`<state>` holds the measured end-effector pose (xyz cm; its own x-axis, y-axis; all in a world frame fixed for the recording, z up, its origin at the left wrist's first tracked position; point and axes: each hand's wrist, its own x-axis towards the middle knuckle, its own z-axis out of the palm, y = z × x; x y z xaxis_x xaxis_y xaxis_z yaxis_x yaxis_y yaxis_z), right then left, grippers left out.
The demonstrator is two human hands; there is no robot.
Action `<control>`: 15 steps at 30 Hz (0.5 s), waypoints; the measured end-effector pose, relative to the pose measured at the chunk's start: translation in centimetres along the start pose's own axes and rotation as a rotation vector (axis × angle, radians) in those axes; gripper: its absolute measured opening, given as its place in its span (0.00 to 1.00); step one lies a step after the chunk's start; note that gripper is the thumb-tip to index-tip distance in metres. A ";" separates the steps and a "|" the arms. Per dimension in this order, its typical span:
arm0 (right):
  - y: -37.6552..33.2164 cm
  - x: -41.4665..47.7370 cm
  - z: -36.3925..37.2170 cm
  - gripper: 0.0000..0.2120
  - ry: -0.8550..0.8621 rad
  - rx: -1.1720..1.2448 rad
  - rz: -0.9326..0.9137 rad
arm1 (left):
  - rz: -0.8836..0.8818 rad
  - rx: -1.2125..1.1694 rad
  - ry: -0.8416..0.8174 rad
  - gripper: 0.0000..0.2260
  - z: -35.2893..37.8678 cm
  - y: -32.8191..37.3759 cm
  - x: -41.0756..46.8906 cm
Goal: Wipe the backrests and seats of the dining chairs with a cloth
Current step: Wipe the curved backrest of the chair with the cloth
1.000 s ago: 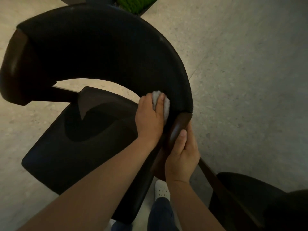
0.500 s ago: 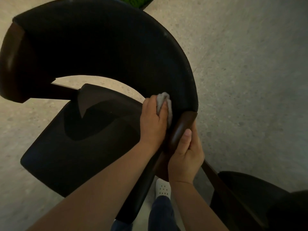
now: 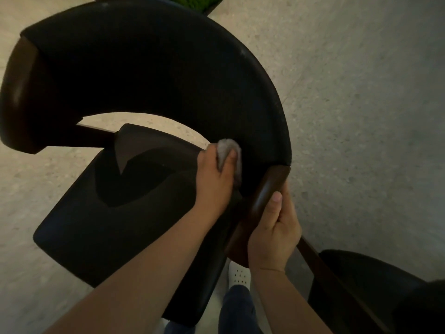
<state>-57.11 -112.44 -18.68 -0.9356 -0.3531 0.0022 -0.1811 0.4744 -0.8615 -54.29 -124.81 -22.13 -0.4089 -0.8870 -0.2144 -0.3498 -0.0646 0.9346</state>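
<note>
A black dining chair with a curved upholstered backrest (image 3: pixel 154 68) and a dark seat (image 3: pixel 115 213) fills the view from above. My left hand (image 3: pixel 214 179) holds a small grey cloth (image 3: pixel 228 150) and presses it against the inner face of the backrest near its right end. My right hand (image 3: pixel 274 227) grips the brown wooden armrest end (image 3: pixel 267 189) of the same chair, thumb lying along the wood.
A second dark chair (image 3: pixel 375 285) stands at the lower right, close to my right arm. Pale speckled floor (image 3: pixel 361 116) surrounds the chairs. A green plant (image 3: pixel 195 2) shows at the top edge. My white shoe (image 3: pixel 238 276) is below the armrest.
My left hand with the cloth has shifted slightly along the inner backrest. My right hand has kept its grip on the armrest.
</note>
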 end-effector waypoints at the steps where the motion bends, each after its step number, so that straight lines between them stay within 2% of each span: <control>1: 0.0 0.0 0.0 0.31 0.001 -0.003 0.001 | -0.022 0.019 -0.021 0.11 0.5 0.0 0.1; 3: 0.0 0.0 -0.1 0.30 0.001 -0.008 0.004 | -0.168 0.046 -0.044 0.12 1.0 -0.6 0.6; 5: 0.0 0.0 -0.1 0.29 -0.002 -0.010 0.001 | -0.308 0.057 -0.088 0.08 0.6 -1.3 1.0; 7: -0.1 0.0 0.0 0.29 -0.002 -0.004 0.003 | -0.300 0.112 -0.078 0.07 -0.3 -1.0 1.0; 11: -0.1 0.0 0.0 0.31 -0.003 -0.004 -0.006 | -0.033 0.128 0.036 0.12 -1.9 3.2 0.5; 15: -0.2 -0.1 0.0 0.32 -0.004 -0.011 0.001 | 0.310 0.136 0.091 0.10 -1.6 8.4 -0.1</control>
<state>-57.01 -112.49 -18.50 -0.9347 -0.3556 -0.0008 -0.1833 0.4837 -0.8558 -55.80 -125.97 -13.81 -0.4388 -0.8924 0.1056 -0.3320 0.2702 0.9038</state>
